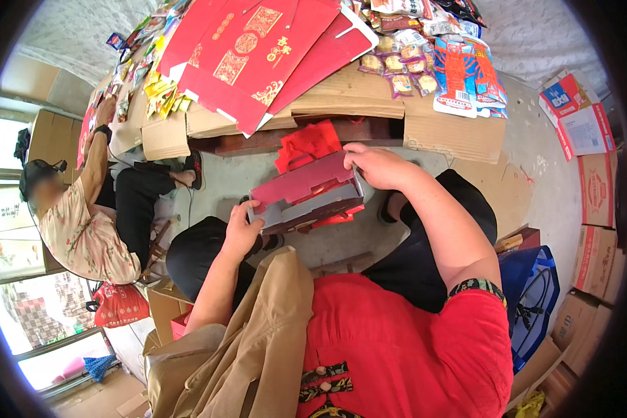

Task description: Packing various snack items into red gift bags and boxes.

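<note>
A partly folded red cardboard gift box [307, 196] is held between my two hands above my knees, its grey inner flaps showing. My left hand [243, 225] grips its left end, thumb and fingers on the edge. At the upper right corner, my right hand [379, 164] pinches the box edge. Red ribbon or fabric-like handle material [309, 144] sticks out behind the box, and more red shows below it. Flat red printed box blanks [240, 57] lie stacked on the cardboard-covered table [345, 94] ahead. What is inside the box is mostly hidden.
Wrapped round snacks [399, 65], lobster-print packets [455, 73] and yellow packets [162, 96] lie on the table. A co-worker [89, 224] sits at the left, reaching onto it. A blue bag [533, 303] stands at my right, near stacked cartons [595, 251] by the wall.
</note>
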Available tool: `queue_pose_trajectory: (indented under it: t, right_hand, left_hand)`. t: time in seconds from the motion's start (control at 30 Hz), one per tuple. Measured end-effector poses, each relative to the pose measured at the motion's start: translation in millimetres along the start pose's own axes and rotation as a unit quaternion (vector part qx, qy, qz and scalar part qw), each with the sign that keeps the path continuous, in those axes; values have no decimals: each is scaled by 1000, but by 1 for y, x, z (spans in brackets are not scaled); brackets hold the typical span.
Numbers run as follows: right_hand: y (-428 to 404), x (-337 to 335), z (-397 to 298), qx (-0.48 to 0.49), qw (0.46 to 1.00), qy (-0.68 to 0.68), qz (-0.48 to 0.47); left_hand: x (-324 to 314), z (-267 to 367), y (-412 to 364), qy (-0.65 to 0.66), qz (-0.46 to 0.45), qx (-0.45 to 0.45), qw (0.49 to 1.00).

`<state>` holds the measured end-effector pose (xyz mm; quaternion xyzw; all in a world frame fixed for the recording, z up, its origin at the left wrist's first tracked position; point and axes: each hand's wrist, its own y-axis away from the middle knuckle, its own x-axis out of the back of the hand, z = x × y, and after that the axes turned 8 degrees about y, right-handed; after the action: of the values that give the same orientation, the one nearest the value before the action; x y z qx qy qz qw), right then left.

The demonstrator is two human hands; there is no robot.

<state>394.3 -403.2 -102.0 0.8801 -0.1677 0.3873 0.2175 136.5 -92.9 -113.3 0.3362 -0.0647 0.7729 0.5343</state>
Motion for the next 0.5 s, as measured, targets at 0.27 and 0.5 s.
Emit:
queue_pose_trajectory:
  t: [0.27,0.5]
  right_hand:
    - [4,17,-14,-43,996,38,-70]
    - [6,23,-19,-49,991,82,-97]
  left_hand:
    - [6,-8,1,60,-35,-36,997]
    - [15,-9,-2,298,-114,113,941]
